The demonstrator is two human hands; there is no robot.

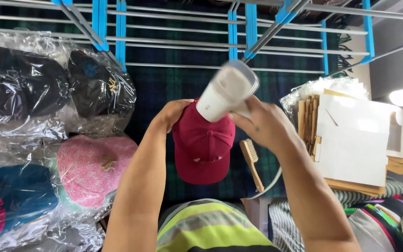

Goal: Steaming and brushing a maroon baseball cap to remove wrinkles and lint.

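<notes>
Caps in clear bags, four of them, lie well to the left of the left hand (173,114), whose fingers curl over the back edge of one maroon cap (203,147). Just right of them, the right hand (262,126) wraps closed around one white steamer (225,93), tilted over the crown. One wooden brush (252,163) lies below those fingers; flat boxes (350,140) stack farther right.

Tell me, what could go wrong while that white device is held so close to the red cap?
The white handheld device is blurred, so it is moving; it might slip from the right hand. The left hand holds the red cap only at its edge, so the cap could shift. The wooden brush beside it might get knocked.
</notes>
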